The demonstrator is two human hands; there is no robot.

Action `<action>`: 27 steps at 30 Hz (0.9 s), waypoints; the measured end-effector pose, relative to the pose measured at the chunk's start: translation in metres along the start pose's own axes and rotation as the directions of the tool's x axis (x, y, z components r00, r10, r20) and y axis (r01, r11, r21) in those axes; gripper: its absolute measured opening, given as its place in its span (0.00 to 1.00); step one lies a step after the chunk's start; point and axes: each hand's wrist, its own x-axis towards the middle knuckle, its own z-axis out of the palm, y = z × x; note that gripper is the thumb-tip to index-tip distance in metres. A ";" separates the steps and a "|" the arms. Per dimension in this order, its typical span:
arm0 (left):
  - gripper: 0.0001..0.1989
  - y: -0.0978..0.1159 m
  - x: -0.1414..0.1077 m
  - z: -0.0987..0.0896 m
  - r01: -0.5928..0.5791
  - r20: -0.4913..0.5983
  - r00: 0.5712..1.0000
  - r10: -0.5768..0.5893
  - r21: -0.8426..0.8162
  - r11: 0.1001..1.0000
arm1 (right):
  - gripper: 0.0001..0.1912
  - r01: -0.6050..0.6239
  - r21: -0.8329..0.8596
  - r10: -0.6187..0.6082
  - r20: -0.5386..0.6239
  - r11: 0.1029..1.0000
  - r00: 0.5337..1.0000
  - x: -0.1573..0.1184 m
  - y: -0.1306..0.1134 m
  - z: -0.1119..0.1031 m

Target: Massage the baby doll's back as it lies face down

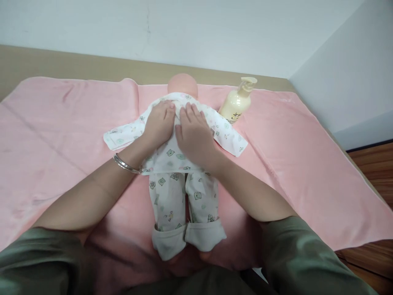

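Forward-right of the right hand (pixel 196 133), laid unclasped on the long-sleeved shirt (pixel 168 159) like the left hand (pixel 161 123), stands an opaque pump bottle (pixel 237 102).

I've got a pale, marked back wall (pixel 215 32) here, cornering into a greyer side wall (pixel 346 69) at right; tan tabletop (pixel 18 65) below, striped brown wood (pixel 373 164) down lower right!

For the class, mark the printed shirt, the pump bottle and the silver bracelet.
Printed shirt (pixel 171 156), head view: lower middle part.
Pump bottle (pixel 236 102), head view: cream body.
Silver bracelet (pixel 123 165), head view: outer band.
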 end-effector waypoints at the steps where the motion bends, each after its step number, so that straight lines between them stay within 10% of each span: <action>1: 0.30 -0.002 0.002 -0.001 0.010 -0.002 1.000 -0.010 -0.015 1.000 | 0.32 0.027 -0.024 -0.027 -0.001 0.999 1.000 -0.007 -0.006 0.001; 16: 0.28 0.031 -0.035 0.004 -0.160 0.025 0.987 0.158 0.205 0.966 | 0.36 -0.043 0.071 0.037 0.089 0.997 0.995 0.034 0.037 -0.004; 27: 0.30 0.000 0.005 -0.007 0.085 0.098 0.991 -0.089 0.052 0.995 | 0.35 -0.044 -0.071 0.045 0.004 0.996 0.999 0.008 0.009 0.000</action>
